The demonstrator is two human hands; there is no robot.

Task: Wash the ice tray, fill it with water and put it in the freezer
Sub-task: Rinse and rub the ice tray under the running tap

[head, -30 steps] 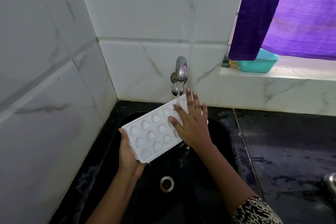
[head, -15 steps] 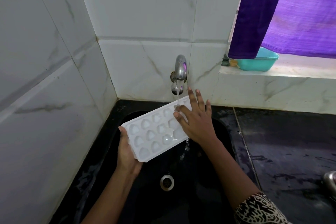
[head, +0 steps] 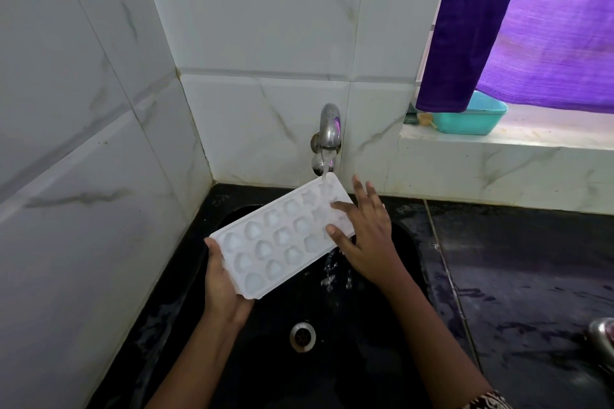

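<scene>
Purple-tinted daylight enters through the curtain (head: 548, 26) up-right of the right hand (head: 368, 236), glinting on the tap (head: 329, 126). The tiles (head: 265, 10) are bright, the sink (head: 365, 359) below dark. Tile joints bow toward the edges; falling water (head: 332, 279) blurs.

The ice tray (head: 282, 239) was white plastic with 3 rows of shaped cavities, wet and glistening. It was held in the air over the black sink (head: 265, 359), tilted, its far end raised under the tap (head: 327, 129), where the stream (head: 327, 169) struck the far corner. The left hand (head: 222, 285) gripped its near end; the right hand (head: 368, 239) lay with straight fingers on its far end. Water dripped off its right edge.
</scene>
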